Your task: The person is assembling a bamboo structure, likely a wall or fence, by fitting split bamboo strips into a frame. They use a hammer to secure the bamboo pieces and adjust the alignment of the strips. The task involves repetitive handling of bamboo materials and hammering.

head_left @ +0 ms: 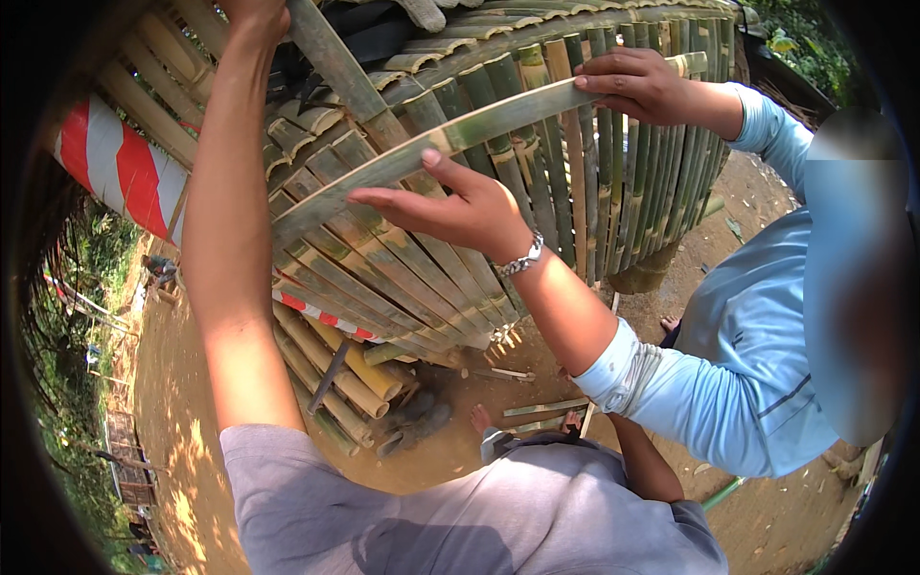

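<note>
My left hand [257,13] is raised at the top edge, its fingers cut off by the frame. Beside it stands a flat bamboo slat [335,59]; whether I grip it does not show. My right arm [648,462] hangs low past my shirt, with the hand out of sight. A co-worker in light blue steadies a long split bamboo strip [513,113] across the slatted bamboo structure [565,163]. One co-worker's hand [632,84] grips the strip's far part; the other hand [465,203] is spread, thumb against its lower edge.
Cut bamboo poles [331,383] lie on the ground below the slats, with a dark bar [329,379] across them. Red-and-white striped sheeting [125,163] hangs at the left. A glove [422,11] rests on the structure's top. The co-worker's body [747,316] stands close at the right.
</note>
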A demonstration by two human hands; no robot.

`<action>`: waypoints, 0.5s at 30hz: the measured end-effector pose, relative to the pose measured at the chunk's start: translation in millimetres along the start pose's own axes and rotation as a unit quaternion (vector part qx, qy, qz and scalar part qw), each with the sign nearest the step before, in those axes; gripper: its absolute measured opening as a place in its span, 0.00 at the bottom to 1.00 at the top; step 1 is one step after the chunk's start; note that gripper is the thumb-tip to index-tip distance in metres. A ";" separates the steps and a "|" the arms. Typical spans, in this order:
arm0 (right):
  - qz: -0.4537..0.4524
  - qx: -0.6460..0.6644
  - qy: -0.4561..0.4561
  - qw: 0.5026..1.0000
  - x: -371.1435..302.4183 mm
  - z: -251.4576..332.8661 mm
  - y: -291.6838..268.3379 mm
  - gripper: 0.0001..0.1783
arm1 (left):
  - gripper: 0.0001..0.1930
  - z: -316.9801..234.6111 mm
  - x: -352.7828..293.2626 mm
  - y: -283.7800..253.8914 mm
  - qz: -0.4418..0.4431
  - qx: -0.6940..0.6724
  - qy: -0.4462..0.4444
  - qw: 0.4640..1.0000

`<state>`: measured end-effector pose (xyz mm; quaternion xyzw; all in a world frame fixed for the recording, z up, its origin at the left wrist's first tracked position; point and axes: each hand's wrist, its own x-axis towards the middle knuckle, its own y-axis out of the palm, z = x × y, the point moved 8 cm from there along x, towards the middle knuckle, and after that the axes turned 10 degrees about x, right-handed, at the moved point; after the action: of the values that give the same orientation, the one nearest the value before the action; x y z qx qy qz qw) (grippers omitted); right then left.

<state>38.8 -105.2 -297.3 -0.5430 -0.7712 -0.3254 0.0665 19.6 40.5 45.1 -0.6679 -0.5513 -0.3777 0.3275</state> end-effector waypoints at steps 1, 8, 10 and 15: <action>-0.007 0.042 0.049 0.998 35.3 -8.5 13.4 0.28 | 0.16 5.2 0.5 6.4 0.000 -0.014 -0.006 1.000; -0.068 0.190 0.205 0.958 108.1 -46.2 -3.5 0.44 | 0.15 -0.8 1.4 -19.0 -0.011 -0.005 0.000 1.000; -0.077 0.186 0.218 0.955 102.6 -46.2 -3.5 0.49 | 0.16 -2.5 0.4 -14.0 -0.012 -0.007 -0.004 1.000; -0.073 0.128 0.207 0.967 91.7 -36.3 -0.1 0.49 | 0.17 -5.9 0.8 -13.5 -0.019 0.003 -0.002 1.000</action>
<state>-7.2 -53.1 -227.3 -0.3931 -0.8132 -0.3336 0.2700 5.6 38.2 49.0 -0.6569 -0.5657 -0.3811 0.3214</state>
